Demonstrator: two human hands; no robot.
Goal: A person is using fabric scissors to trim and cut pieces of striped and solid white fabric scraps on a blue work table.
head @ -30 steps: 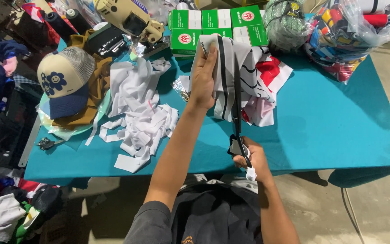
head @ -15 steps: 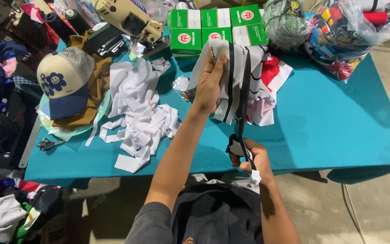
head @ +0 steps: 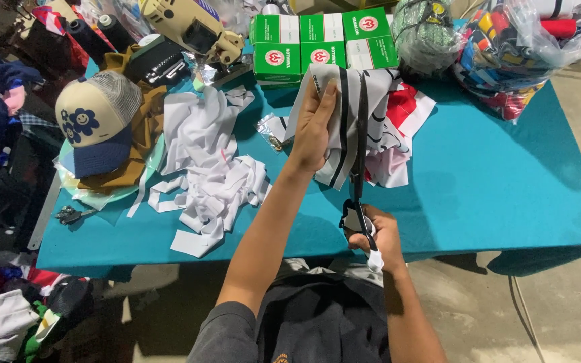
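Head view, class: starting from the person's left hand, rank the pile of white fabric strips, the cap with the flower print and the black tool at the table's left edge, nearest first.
Measured from the left hand:
1. Pile of white fabric strips, just to its left on the teal table.
2. Cap with the flower print, farther left, resting on brown cloth.
3. Black tool, at the table's left edge, farthest.

cap (head: 95, 121) left of scraps (head: 206, 161), boxes (head: 321, 40) behind

You have green and white boxes (head: 321, 42) stacked at the table's far edge, near the middle.
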